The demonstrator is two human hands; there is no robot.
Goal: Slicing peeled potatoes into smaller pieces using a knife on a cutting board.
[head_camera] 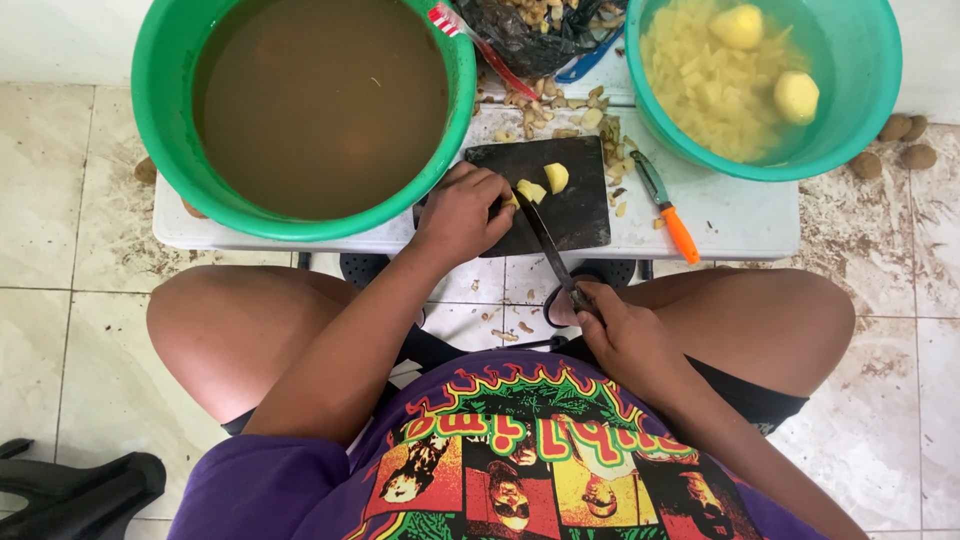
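Knife [548, 250] long axis diagonal, tip toward potato pieces [530, 190]; right hand [620, 330] gripping handle.

The left hand [462, 212] covers the near left corner of the dark cutting board [570, 205] and most of the potato piece [512, 200] under its fingertips, while the right hand [618, 335] closes over the knife [548, 245] handle, so only the blade shows. The murky brown water in the large green basin [165, 120] hides whatever lies in it, and the top edge cuts off this basin, the teal basin [860, 110] of cut potato and the black bag [525, 35] of peelings. The desk [740, 225] hides its own legs, and the black object [75, 490] at the lower left corner is cropped beyond telling.
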